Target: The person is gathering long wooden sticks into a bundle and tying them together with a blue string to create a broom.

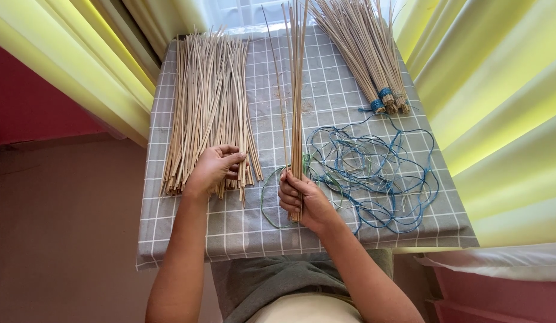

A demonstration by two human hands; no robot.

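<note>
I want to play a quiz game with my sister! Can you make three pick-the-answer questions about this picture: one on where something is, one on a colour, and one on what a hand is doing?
1. Where does the tangle of thin blue string lie on the grey checked tablecloth?
A. left of both hands
B. right of the right hand
C. under the loose pile

2. What colour is the binding on the tied bundles of thin tan sticks?
A. red
B. black
C. blue

3. What is the right hand doing?
A. gripping a small bunch of tan sticks
B. lying flat, empty
C. holding scissors

Answers: 1 B, the string spreads beside that hand. 2 C, blue wraps show near the ends. 3 A, fingers close around the bunch, while the left hand rests on the loose pile of sticks.
</note>
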